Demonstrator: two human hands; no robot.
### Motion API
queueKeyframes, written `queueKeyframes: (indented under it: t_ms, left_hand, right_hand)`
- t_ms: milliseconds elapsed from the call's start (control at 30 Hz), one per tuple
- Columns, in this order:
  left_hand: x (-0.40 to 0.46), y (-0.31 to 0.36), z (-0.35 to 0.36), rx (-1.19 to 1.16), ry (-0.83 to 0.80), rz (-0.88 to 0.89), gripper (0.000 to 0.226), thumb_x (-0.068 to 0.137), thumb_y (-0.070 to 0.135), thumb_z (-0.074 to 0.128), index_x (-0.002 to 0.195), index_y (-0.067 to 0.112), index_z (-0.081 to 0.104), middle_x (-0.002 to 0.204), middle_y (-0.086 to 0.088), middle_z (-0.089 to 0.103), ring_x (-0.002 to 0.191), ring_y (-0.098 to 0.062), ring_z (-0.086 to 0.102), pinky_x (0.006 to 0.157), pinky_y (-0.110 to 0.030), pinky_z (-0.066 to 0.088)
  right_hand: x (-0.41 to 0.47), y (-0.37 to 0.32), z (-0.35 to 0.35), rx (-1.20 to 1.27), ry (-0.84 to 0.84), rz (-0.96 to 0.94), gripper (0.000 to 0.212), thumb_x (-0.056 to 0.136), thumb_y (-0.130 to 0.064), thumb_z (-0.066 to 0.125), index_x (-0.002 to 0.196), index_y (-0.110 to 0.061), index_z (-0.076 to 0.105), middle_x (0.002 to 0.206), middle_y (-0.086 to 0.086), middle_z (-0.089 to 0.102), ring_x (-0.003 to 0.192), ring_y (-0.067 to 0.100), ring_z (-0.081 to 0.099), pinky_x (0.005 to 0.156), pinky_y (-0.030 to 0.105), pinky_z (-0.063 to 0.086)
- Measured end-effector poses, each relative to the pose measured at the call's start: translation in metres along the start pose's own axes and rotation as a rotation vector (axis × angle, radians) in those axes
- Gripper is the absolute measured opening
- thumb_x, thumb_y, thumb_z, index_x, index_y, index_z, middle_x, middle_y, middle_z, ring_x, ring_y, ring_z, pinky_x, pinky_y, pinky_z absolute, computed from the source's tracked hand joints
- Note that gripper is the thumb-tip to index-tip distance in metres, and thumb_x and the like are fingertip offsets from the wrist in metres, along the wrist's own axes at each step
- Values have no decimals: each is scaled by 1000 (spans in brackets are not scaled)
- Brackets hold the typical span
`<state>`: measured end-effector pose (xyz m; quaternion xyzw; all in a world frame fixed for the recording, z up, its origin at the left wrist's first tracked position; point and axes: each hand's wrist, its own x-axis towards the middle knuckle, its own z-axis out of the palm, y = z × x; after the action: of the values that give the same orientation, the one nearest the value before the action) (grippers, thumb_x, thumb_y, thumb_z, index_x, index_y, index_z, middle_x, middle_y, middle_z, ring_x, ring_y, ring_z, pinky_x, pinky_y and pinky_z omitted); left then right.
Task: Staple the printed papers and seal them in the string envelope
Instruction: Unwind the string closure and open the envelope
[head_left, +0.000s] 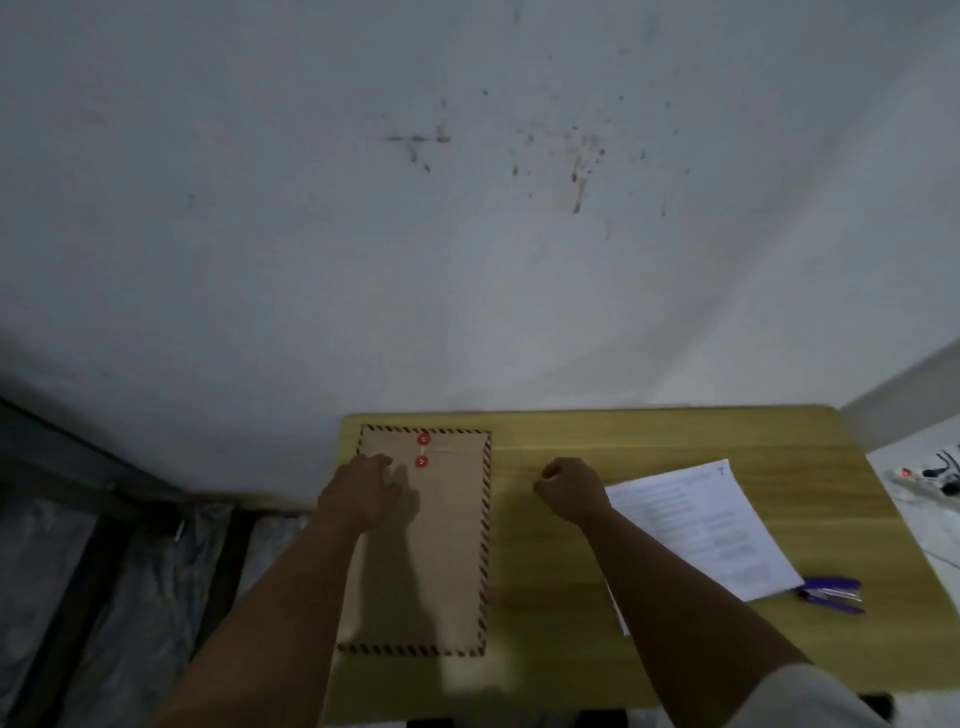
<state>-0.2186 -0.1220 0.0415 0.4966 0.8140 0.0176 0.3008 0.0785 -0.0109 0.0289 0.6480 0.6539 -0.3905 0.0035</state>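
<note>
**Opening the string envelope before the papers go in**

The string envelope (423, 540) lies flat on the left part of the wooden surface (649, 436), its two red string buttons (423, 450) at the far end. The left hand (361, 493) rests on its upper left area, fingers (387, 470) loosely spread and holding nothing, close beside the lower button. The right hand (569, 491) hovers over bare wood between envelope and papers, fingers curled into a loose fist; whether it pinches the string I cannot tell.

The printed papers (711, 530) lie to the right, partly under the right forearm, with the purple stapler (831, 595) just beside their near corner. No staple can be made out at this distance.

The step in hand looks like undoing the closure. To do it well, pin the envelope with the left palm, away from the flap, so it cannot slide. Unwind the string turn by turn rather than tugging, since the buttons could tear from the paper.
</note>
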Motion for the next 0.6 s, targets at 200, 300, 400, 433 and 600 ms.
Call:
queueKeyframes:
  t_ms: [200, 300, 400, 433, 600]
  left_hand:
    - [42, -59, 24, 79, -31, 129, 67, 89, 57, 44, 145, 21, 47, 146, -16, 47, 135, -44, 45, 99, -50, 50]
    - [65, -81, 47, 160, 19, 201, 79, 95, 57, 53, 161, 25, 24, 171, -10, 11, 156, -40, 9, 114, -56, 36]
    - [84, -100, 67, 246, 66, 305, 90, 91, 70, 43, 164, 26, 15, 172, -8, -8, 157, -40, -8, 123, -60, 18]
    - [89, -105, 74, 263, 76, 322, 92, 90, 74, 38, 164, 27, 12, 172, -6, -14, 157, -40, -13, 124, -61, 13]
    - [88, -108, 104, 222, 142, 303, 87, 94, 78, 36, 164, 33, 9, 172, -3, -13, 155, -37, -22, 121, -69, 3]
  right_hand:
    - [29, -63, 74, 37, -40, -35, 28, 83, -23, 69, 111, -18, 73, 107, 4, 73, 104, 23, 67, 81, 25, 47]
    - [42, -83, 110, 11, -41, -92, 28, 85, -17, 69, 113, -18, 72, 106, 0, 71, 104, 20, 66, 90, 29, 52]
    - [56, -97, 140, -8, -22, -147, 29, 87, -18, 67, 115, -18, 74, 116, 2, 73, 108, 19, 66, 94, 26, 49]
    - [59, -102, 146, -20, -17, -164, 28, 88, -21, 67, 115, -19, 75, 116, 2, 74, 108, 19, 66, 94, 25, 49]
    - [66, -124, 166, -132, 2, -142, 31, 83, -46, 70, 97, -20, 77, 98, 1, 75, 93, 20, 68, 82, 33, 54]
